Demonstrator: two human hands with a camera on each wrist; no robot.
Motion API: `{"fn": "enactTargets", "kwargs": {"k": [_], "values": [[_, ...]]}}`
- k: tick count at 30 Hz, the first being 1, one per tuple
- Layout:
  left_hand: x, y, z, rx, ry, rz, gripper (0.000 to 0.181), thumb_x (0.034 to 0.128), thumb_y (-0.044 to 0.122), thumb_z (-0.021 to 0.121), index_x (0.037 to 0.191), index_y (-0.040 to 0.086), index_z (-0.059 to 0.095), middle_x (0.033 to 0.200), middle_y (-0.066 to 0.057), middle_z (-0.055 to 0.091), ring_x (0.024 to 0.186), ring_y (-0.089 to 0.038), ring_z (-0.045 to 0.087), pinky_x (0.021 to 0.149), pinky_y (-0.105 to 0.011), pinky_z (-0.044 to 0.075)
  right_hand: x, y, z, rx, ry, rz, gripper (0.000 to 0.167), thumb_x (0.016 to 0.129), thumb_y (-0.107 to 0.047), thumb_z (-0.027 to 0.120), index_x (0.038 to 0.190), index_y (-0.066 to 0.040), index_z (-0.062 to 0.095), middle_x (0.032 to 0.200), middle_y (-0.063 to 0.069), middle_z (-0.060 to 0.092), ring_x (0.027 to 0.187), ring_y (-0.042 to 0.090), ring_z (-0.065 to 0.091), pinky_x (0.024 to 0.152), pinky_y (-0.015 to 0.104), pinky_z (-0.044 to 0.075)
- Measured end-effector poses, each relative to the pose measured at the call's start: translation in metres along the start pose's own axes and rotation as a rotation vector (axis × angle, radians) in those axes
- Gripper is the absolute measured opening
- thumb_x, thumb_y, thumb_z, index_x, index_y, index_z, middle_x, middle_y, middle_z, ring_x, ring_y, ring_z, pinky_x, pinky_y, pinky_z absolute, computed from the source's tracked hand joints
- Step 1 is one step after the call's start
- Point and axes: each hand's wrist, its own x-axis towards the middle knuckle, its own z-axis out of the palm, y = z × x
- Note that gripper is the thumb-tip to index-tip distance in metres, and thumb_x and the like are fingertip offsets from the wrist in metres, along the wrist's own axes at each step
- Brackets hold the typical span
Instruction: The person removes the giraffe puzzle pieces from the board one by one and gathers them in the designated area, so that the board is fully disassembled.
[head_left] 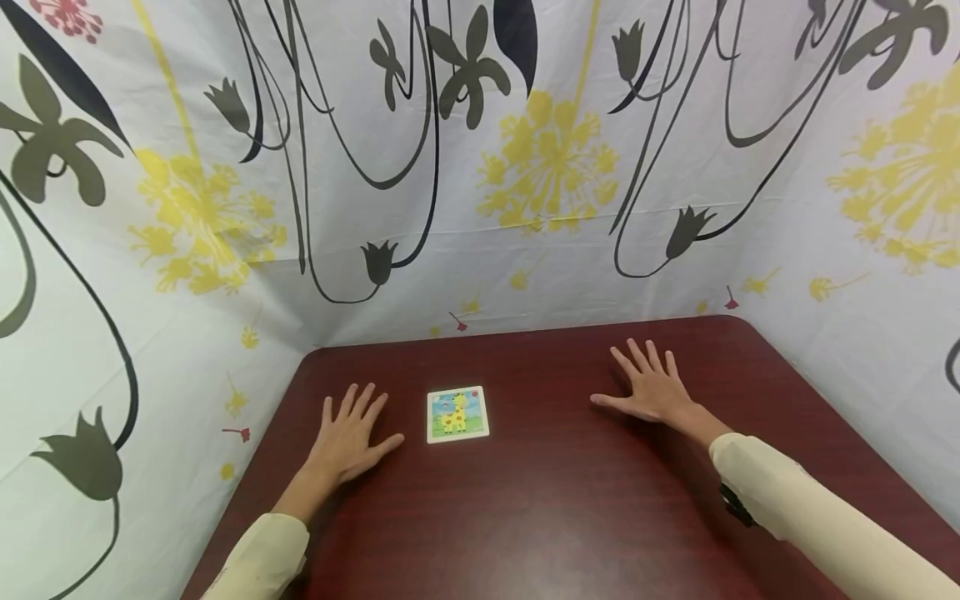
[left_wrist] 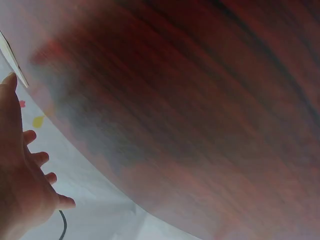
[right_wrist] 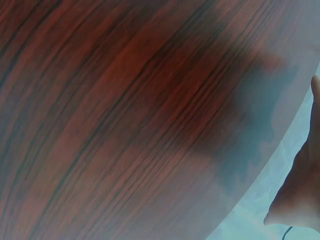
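A square card or board with a white border and a yellow giraffe picture (head_left: 457, 414) lies on the dark red table (head_left: 525, 500), left of the middle. Just left of it is the left hand (head_left: 347, 442), fingers spread, its thumb pointing toward the picture without touching it. The right hand (head_left: 651, 392) is farther off on the right side, fingers spread and holding nothing. In the left wrist view the left hand (left_wrist: 25, 170) shows at the left edge, with a thin pale edge by the thumb. Part of the right hand (right_wrist: 300, 175) shows in the right wrist view.
White cloth (head_left: 360, 225) with grey plants and yellow flowers hangs behind the table and at both sides. The table's back edge runs along the cloth, with rounded corners. A dark band (head_left: 737, 505) shows at the right sleeve.
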Motion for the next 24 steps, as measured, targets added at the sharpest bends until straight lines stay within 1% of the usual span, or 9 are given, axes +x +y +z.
{"fn": "enactTargets", "kwargs": {"k": [6,10,12,18,24], "values": [[0.006,0.009,0.000,-0.032,-0.037,0.027,0.083,0.0961,0.069,0.056,0.156,0.012,0.047,0.165,-0.015,0.035,0.154,-0.042,0.024,0.116,-0.073,0.014,0.003,-0.009,0.004,0.015,0.007,-0.015,0.111,0.084,-0.080,0.062,0.164,-0.010,0.027,0.169,0.026,0.013,0.154,0.053,0.004,0.118,0.071,-0.002],[0.011,0.018,-0.001,-0.072,-0.046,0.067,0.077,0.0974,0.064,0.059,0.153,0.011,0.050,0.163,-0.014,0.038,0.153,-0.042,0.027,0.115,-0.074,0.017,0.005,-0.018,0.004,0.019,0.009,-0.025,0.111,0.084,-0.080,0.062,0.164,-0.011,0.027,0.170,0.025,0.013,0.155,0.052,0.004,0.119,0.070,-0.001],[0.014,0.023,-0.001,-0.108,-0.060,0.077,0.074,0.0978,0.061,0.061,0.152,0.011,0.051,0.163,-0.014,0.039,0.153,-0.042,0.027,0.115,-0.074,0.017,0.006,-0.023,0.004,0.023,0.009,-0.032,0.110,0.085,-0.079,0.063,0.164,-0.011,0.027,0.170,0.025,0.013,0.155,0.052,0.004,0.119,0.070,0.000],[0.021,0.036,0.000,-0.212,-0.145,0.069,0.069,0.0991,0.058,0.061,0.151,0.014,0.052,0.164,-0.011,0.039,0.155,-0.040,0.024,0.116,-0.074,0.015,0.008,-0.035,0.007,0.054,0.018,-0.061,0.109,0.085,-0.076,0.066,0.164,-0.011,0.028,0.170,0.025,0.014,0.155,0.052,0.005,0.119,0.070,0.000],[0.024,0.042,0.003,-0.279,-0.198,0.057,0.066,0.0991,0.059,0.062,0.150,0.018,0.053,0.164,-0.010,0.038,0.155,-0.040,0.023,0.116,-0.074,0.015,0.011,-0.039,0.019,0.056,0.031,-0.099,0.109,0.084,-0.081,0.060,0.164,-0.014,0.029,0.170,0.024,0.015,0.155,0.052,0.006,0.119,0.069,0.001]]}}
